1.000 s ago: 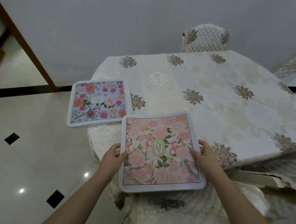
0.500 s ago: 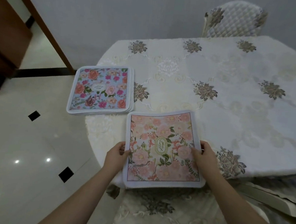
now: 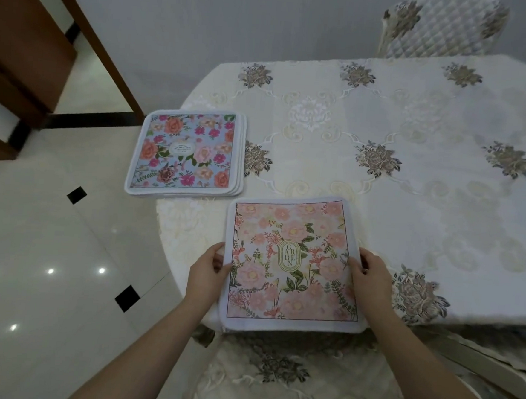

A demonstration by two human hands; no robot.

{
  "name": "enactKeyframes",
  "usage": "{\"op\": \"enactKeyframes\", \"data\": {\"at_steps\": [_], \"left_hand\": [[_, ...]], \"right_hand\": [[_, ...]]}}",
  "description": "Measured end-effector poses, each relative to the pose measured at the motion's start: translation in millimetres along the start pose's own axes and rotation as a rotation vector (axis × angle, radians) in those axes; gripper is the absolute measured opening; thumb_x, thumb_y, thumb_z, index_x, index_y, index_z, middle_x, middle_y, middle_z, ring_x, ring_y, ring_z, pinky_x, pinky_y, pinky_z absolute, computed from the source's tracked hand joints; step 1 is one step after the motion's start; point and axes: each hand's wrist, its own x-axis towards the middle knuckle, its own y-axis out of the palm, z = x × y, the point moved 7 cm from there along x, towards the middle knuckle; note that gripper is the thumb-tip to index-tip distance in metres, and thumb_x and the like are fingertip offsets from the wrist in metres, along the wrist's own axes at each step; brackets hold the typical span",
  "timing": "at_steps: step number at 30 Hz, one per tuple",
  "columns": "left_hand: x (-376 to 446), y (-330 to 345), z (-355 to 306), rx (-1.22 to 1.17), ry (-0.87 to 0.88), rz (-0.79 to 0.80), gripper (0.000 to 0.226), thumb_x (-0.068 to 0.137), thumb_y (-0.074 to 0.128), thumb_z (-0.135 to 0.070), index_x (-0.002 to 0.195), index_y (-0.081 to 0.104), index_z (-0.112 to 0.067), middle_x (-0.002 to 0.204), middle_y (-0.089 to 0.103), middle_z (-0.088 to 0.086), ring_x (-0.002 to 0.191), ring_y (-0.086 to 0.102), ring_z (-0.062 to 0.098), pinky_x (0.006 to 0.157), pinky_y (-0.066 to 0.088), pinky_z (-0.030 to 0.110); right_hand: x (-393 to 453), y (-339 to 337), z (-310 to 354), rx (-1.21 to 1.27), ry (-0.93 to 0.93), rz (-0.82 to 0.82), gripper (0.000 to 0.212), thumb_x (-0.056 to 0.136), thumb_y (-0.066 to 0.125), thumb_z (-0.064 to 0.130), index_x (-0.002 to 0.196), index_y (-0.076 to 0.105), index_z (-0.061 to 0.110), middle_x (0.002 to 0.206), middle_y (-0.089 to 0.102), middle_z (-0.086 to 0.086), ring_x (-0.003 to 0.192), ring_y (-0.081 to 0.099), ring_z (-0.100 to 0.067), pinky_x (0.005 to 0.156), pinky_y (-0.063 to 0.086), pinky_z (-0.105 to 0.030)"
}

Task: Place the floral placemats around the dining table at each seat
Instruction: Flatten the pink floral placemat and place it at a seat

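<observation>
Hands frame a pink floral placemat (image 3: 293,263) from either side: the left hand (image 3: 207,271) pinches its left edge, thumb on top and fingers curled beneath, while the right hand (image 3: 371,277) grips the right edge the same way. Between them the mat lies mostly flat on the surface (image 3: 413,166), its far part resting on the cream embroidered tablecloth and its near edge jutting a little past the rim, over the covered chair seat (image 3: 274,377) below the forearms.

Beyond the left hand and a little outward from it sits a stack of placemats (image 3: 187,155), a blue floral one on top, with several white edges showing under it; it overhangs the surface's left rim slightly. How many mats it holds is hard to count.

This looks like the first placement, at the seat nearest the person: the mat is down or all but down, and only squaring remains. A small push away from the body would bring the near edge fully onto the cloth, after which both hands can let go.

Next comes the stack ahead of the left hand. Another quilted chair (image 3: 445,28) stands far beyond the right hand, at the opposite side, so the remaining seats probably call for walking round rather than reaching.
</observation>
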Motion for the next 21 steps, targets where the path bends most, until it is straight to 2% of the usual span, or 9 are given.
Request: {"op": "enactKeyframes", "data": {"at_steps": [5, 10, 14, 16, 18, 19, 21], "left_hand": [[-5, 1, -1, -0.019, 0.007, -0.042, 0.051, 0.092, 0.07, -0.017, 0.14, 0.053, -0.018, 0.089, 0.06, -0.015, 0.08, 0.058, -0.001, 0.067, 0.04, 0.008], [-3, -3, 0, -0.05, -0.012, -0.058, 0.061, 0.092, 0.07, -0.015, 0.147, 0.043, -0.014, 0.091, 0.058, -0.015, 0.081, 0.056, -0.001, 0.072, 0.039, 0.009], [1, -1, 0, -0.017, 0.007, -0.043, 0.054, 0.093, 0.07, -0.017, 0.143, 0.05, -0.016, 0.091, 0.059, -0.014, 0.081, 0.058, 0.0, 0.071, 0.041, 0.01], [3, 1, -1, 0.009, 0.036, -0.032, 0.048, 0.093, 0.069, -0.018, 0.139, 0.054, -0.018, 0.093, 0.062, -0.008, 0.081, 0.06, 0.005, 0.072, 0.049, 0.018], [5, 5, -1, 0.03, 0.04, -0.015, 0.046, 0.094, 0.066, -0.019, 0.138, 0.054, -0.018, 0.103, 0.064, 0.0, 0.088, 0.063, 0.014, 0.081, 0.056, 0.033], [6, 6, -1, 0.035, 0.035, -0.022, 0.047, 0.094, 0.065, -0.019, 0.138, 0.053, -0.016, 0.111, 0.062, 0.005, 0.095, 0.062, 0.018, 0.089, 0.055, 0.037], [4, 6, -3, 0.075, 0.051, -0.109, 0.05, 0.093, 0.066, -0.018, 0.14, 0.051, -0.011, 0.126, 0.054, 0.012, 0.113, 0.054, 0.025, 0.102, 0.043, 0.034]], "right_hand": [[1, 1, 1, -0.05, -0.022, -0.003, 0.034, 0.101, 0.052, 0.026, 0.132, 0.06, 0.014, 0.103, 0.059, -0.005, 0.094, 0.057, -0.023, 0.086, 0.051, -0.042], [8, 1, 2, -0.114, -0.052, -0.001, 0.035, 0.1, 0.054, 0.028, 0.131, 0.061, 0.013, 0.105, 0.061, -0.005, 0.098, 0.056, -0.025, 0.089, 0.048, -0.042], [15, 4, 1, -0.132, -0.058, 0.015, 0.037, 0.1, 0.053, 0.029, 0.132, 0.06, 0.011, 0.108, 0.063, -0.008, 0.102, 0.056, -0.029, 0.092, 0.048, -0.048], [16, 6, 0, -0.149, -0.048, 0.005, 0.039, 0.1, 0.053, 0.029, 0.134, 0.059, 0.011, 0.112, 0.062, -0.01, 0.106, 0.054, -0.03, 0.094, 0.046, -0.05], [14, 5, -1, -0.189, -0.047, -0.044, 0.04, 0.1, 0.056, 0.028, 0.137, 0.057, 0.012, 0.119, 0.06, -0.011, 0.111, 0.049, -0.029, 0.099, 0.042, -0.049], [12, 4, -1, -0.21, -0.048, -0.074, 0.041, 0.099, 0.057, 0.026, 0.138, 0.056, 0.013, 0.123, 0.058, -0.012, 0.114, 0.047, -0.03, 0.1, 0.04, -0.048], [11, 5, 2, -0.232, -0.058, -0.12, 0.042, 0.098, 0.057, 0.023, 0.139, 0.054, 0.014, 0.132, 0.053, -0.012, 0.121, 0.042, -0.03, 0.104, 0.034, -0.048]]}}
